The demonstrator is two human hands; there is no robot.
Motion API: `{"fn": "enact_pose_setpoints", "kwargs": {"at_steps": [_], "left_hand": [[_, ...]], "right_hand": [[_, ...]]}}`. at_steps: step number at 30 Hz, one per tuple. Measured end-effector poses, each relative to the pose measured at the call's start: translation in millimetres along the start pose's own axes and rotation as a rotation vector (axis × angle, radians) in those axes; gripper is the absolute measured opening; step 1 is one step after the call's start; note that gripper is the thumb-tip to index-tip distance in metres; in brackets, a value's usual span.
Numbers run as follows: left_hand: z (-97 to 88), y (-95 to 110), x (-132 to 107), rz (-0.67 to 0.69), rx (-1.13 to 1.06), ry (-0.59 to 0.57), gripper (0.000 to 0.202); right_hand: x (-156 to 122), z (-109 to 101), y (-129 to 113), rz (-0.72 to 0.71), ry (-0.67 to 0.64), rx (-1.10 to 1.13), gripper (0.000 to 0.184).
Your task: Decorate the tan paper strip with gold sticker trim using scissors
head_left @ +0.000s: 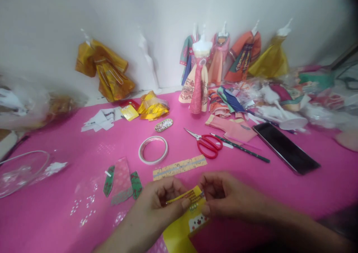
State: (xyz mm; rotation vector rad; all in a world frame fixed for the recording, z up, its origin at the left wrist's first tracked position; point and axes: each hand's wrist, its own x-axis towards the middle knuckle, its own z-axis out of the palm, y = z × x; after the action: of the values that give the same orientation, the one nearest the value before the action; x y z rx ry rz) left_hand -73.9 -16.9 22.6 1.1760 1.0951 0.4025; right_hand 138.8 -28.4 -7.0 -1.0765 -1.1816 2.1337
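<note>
Both hands are at the front of the pink tabletop, pinching a yellow printed packet with a white cartoon face on it. My left hand grips the packet's upper left edge, thumb in front. At its upper right corner, my right hand holds on with thumb and fingertips. Rows of small dark marks run along the packet's top; what they are is too blurred to tell. Just beyond the hands lies a patterned tan strip. Pink and green fabric-like pieces lie left of my left hand.
Red-handled scissors, a dark pencil and a phone lie to the right. A tape roll and a speckled oval case are mid-table. Dressed doll forms stand along the wall. Plastic bags crowd the back right.
</note>
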Motion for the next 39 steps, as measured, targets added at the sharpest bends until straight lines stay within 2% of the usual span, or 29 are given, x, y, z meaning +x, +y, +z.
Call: {"fn": "enact_pose_setpoints", "kwargs": {"at_steps": [5,11,18,22,25,30,33,35,36,38,39], "left_hand": [[1.0,-5.3,-1.1,-0.045,-0.027,-0.026,0.043],[6.0,-6.2,-5.5,-0.05,-0.078,-0.076,0.044],[7.2,-20.8,1.4,-0.048,-0.188,-0.064,0.04],[8.1,-27.0,0.5,0.003,-0.336,-0.109,0.032],[9.9,-23.8,-2.9,-0.011,-0.357,-0.105,0.029],[10.1,-25.0,0.7,-0.019,-0.346,-0.09,0.034],[7.6,-30.5,4.6,-0.008,-0.311,-0.075,0.039],[6.8,-31.0,4.9,-0.026,-0.298,-0.033,0.04],[7.0,-30.0,4.4,-0.038,-0.29,-0.014,0.04],[8.1,-27.1,3.3,-0.057,-0.269,-0.002,0.039],[8.8,-25.9,3.1,-0.062,-0.262,-0.01,0.039]], "right_hand": [[-1.9,2.0,-6.0,0.023,-0.027,0.031,0.032],[-2.5,7.8,-7.0,0.056,0.048,-0.012,0.034],[-2.7,10.7,-4.4,0.093,0.075,-0.013,0.034],[-1.6,9.3,1.1,0.119,0.026,0.104,0.025],[0.8,11.0,7.6,0.128,-0.048,0.238,0.018],[2.3,11.0,12.0,0.142,-0.063,0.273,0.021],[-1.4,0.7,-0.8,0.099,-0.044,0.042,0.024],[-3.7,-10.3,-15.0,0.009,0.05,-0.285,0.028],[-3.9,-16.4,-22.4,-0.06,0.152,-0.49,0.03],[-1.0,-28.8,-35.1,-0.205,0.439,-0.946,0.03],[2.3,-34.5,-39.9,-0.25,0.556,-1.098,0.027]]}}
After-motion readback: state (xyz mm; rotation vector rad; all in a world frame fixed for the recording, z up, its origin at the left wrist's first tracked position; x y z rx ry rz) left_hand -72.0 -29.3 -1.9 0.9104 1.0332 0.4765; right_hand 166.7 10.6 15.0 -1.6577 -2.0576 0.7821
